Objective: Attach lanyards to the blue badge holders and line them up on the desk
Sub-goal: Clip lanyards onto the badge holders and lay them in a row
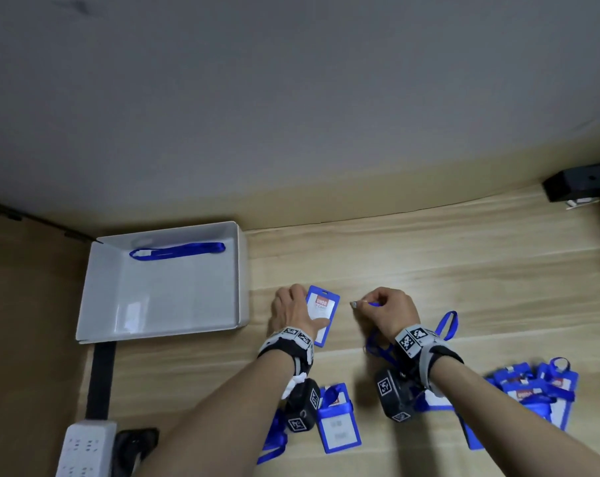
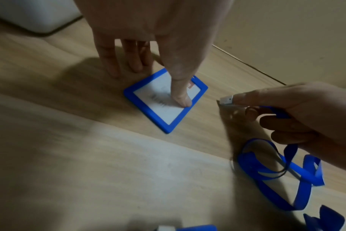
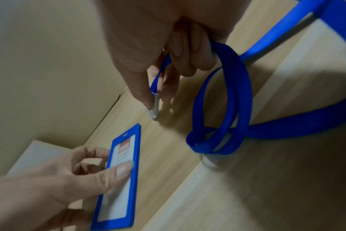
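A blue badge holder (image 1: 321, 315) (image 2: 162, 112) (image 3: 117, 203) lies flat on the wooden desk, its slot end pointing away from me. My left hand (image 1: 293, 313) (image 2: 154, 81) holds it there: the thumb presses on its clear face and the curled fingers brace its left edge. Just to the right, my right hand (image 1: 360, 304) (image 3: 154, 96) pinches the metal clip (image 1: 354, 304) (image 2: 226, 100) (image 3: 155, 106) of a blue lanyard (image 1: 446, 325) (image 2: 286, 179) (image 3: 237, 93). The clip hovers a short way from the holder. The strap trails in loops under my right wrist.
A white tray (image 1: 243, 277) stands left of the hands with one blue lanyard (image 1: 178, 251) inside. Badge holders with lanyards lie near the front edge (image 1: 338, 421) and in a pile at right (image 1: 532, 394). A power strip (image 1: 85, 445) sits front left, a black device (image 1: 580, 182) back right.
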`<state>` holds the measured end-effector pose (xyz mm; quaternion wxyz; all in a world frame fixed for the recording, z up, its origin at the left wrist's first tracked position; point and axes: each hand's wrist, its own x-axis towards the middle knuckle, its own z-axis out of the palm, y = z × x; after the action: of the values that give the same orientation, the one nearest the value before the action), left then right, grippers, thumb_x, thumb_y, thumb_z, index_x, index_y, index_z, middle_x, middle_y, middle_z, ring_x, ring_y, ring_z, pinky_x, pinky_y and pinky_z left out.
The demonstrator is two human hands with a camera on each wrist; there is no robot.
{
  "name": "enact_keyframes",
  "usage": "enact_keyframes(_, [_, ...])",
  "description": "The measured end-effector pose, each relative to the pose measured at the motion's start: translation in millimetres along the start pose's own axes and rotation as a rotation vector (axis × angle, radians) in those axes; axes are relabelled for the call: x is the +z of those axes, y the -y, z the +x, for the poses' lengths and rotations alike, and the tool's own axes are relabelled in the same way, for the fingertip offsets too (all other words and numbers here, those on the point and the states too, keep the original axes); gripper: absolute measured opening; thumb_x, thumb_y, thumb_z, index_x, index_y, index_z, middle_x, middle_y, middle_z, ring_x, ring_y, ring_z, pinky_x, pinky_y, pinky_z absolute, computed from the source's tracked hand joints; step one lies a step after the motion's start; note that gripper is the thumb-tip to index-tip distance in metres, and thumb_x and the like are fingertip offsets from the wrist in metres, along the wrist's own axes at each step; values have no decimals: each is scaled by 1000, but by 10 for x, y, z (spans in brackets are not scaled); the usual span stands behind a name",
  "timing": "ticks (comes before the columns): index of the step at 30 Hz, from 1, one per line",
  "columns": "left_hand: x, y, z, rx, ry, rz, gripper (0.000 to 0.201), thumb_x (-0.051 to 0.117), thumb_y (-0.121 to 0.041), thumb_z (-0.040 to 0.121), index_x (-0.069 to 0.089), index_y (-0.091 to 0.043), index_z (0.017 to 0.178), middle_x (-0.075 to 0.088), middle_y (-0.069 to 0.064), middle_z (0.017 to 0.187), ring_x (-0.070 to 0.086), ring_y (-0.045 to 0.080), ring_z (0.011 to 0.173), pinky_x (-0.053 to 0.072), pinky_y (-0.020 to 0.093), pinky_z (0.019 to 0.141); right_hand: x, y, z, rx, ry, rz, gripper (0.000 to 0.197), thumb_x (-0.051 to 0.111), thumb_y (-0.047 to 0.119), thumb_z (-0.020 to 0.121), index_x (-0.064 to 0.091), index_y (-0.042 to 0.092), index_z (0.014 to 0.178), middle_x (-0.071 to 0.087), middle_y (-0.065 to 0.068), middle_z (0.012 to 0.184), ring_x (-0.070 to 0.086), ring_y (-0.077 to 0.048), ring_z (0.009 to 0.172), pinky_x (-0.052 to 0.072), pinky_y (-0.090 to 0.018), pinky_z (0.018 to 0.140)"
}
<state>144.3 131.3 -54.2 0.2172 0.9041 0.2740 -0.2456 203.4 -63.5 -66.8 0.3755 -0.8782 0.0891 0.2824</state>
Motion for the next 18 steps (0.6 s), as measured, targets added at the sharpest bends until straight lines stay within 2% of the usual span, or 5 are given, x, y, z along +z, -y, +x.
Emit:
enact_keyframes(4, [1,-21,35,14,7,0,70,85,-39,64,44,-15,115,40,4,122,42,26,115,45,38,90,66,74,-12,-24,-29,-72,30,76,55,69,65,27,69,67,11,67,63,-13,69,53,-30,64])
enact_keyframes(6, [-26,-9,26,37,5,-64,58,80,-30,70,44,-16,113,46,5,120,48,27,114,45,37,92,92,114,-48,-33,-29,-47,30,76,52,71,63,25,69,67,9,67,64,-14,68,53,-31,64])
enact_keyframes(11, [-146,148,-156,157,77,-240,28,60,-18,88,46,-28,110,64,-1,112,62,28,101,52,41,85,108,116,-146,-79,0,127,26,78,40,75,61,21,66,69,3,67,68,-19,68,54,-35,68])
enact_keyframes(15, [-369,246,-362,289,135,-238,24,58,-14,93,50,-20,115,65,6,110,61,27,95,50,33,81,41,197,-319,-138,-5,173,17,75,21,76,62,17,66,68,-2,66,67,-26,71,53,-37,71])
enact_keyframes(18, [-548,295,-512,368,192,-274,20,54,-14,95,56,-17,115,67,6,109,62,27,97,50,34,83,-7,242,-451,-161,5,222,20,76,21,75,60,18,63,65,-4,62,60,-21,62,52,-37,69])
